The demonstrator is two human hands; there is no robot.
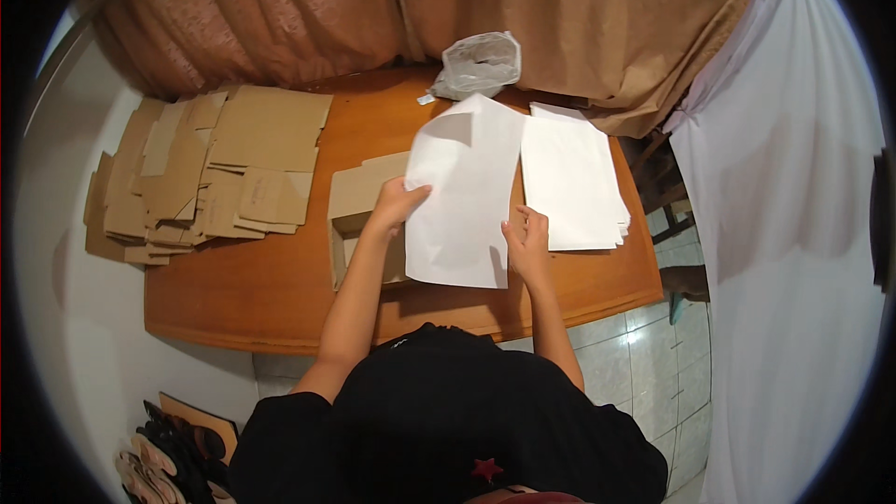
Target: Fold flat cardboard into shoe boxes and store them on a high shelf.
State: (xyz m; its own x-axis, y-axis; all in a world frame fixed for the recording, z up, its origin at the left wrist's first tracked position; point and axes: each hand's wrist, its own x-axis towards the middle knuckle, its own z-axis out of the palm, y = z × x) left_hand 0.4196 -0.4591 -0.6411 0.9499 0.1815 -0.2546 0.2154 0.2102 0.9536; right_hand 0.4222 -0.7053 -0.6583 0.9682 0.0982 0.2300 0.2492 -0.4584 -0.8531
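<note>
A white sheet of paper (462,210) is raised upright-ish above the table, its upper end curling over. My left hand (397,203) pinches its left edge, thumb on the near face. At the lower right edge my right hand (528,241) grips the sheet between thumb and fingers. Behind and below the paper stands an open cardboard box (369,177), partly hidden by the sheet and my left arm. A stack of white paper (571,182) lies just right of my right hand, its edges uneven.
Flattened cardboard pieces (271,135) are piled on the left of the wooden table (243,294). A crumpled translucent plastic bag (481,65) sits at the back by the brown curtain (560,19). White cloth (775,177) hangs on the right; shoes (154,467) are at lower left.
</note>
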